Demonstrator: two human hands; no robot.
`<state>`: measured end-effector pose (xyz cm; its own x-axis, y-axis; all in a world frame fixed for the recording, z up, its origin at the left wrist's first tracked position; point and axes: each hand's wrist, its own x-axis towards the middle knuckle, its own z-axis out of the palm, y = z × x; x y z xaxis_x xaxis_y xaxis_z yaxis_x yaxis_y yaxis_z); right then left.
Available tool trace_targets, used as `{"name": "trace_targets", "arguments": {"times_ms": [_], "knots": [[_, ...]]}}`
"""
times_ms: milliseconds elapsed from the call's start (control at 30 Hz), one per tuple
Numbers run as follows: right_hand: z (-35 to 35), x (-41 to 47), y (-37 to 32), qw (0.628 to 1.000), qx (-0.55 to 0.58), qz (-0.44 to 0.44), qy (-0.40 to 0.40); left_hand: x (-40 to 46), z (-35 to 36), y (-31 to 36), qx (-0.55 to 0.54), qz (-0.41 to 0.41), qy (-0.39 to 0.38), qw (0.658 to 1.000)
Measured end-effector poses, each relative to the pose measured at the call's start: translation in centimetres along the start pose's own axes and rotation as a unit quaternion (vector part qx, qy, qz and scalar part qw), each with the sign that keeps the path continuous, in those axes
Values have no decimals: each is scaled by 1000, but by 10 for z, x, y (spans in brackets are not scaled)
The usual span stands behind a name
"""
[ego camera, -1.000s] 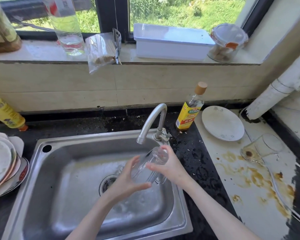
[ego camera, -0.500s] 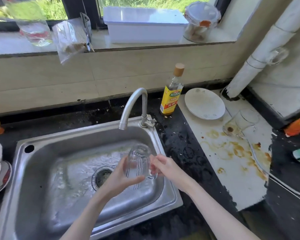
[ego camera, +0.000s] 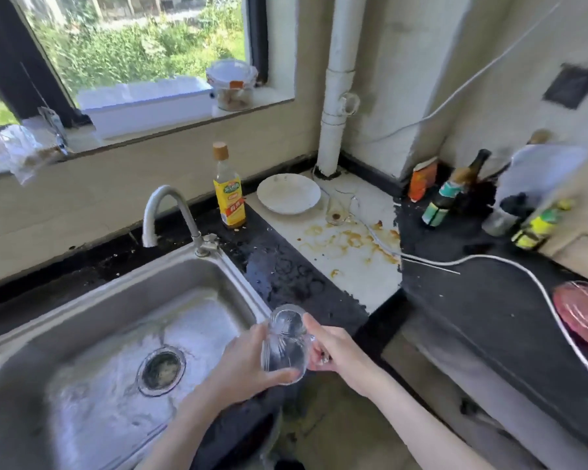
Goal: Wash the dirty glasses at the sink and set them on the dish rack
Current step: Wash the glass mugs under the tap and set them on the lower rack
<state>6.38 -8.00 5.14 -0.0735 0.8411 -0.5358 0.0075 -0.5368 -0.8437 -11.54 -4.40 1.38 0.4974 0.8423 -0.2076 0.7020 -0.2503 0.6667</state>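
Glass point(ego camera: 285, 340) between hands, past sink rim point(ego camera: 238, 266).

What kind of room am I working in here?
Most likely a home kitchen: a steel sink with a tap, a stained counter, and condiment bottles in the corner.

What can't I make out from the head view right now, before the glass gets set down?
- Dish rack: none shows in the head view; it lies beyond the frame.
- Glass: clean or still dirty, unclear; it is see-through and blurred.
- Second glass by the plate: small, smeared by blur.
- Right hand: fingers partly hidden behind the glass.
- Bottles at right: labels unreadable from motion blur.
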Motion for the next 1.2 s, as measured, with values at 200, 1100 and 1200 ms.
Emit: {"name": "trace_targets", "arguments": {"times_ms": [200,1100,1200], "knots": [[-69,-134,83,980,39,-43,188,-43,69,83,214,169,-51,961],[-382,-533,288,642,375,12,668,-48,455,522,245,599,-239,724],[-430,-549,302,633,377,26,676,-32,485,556,205,600,-235,736]]}}
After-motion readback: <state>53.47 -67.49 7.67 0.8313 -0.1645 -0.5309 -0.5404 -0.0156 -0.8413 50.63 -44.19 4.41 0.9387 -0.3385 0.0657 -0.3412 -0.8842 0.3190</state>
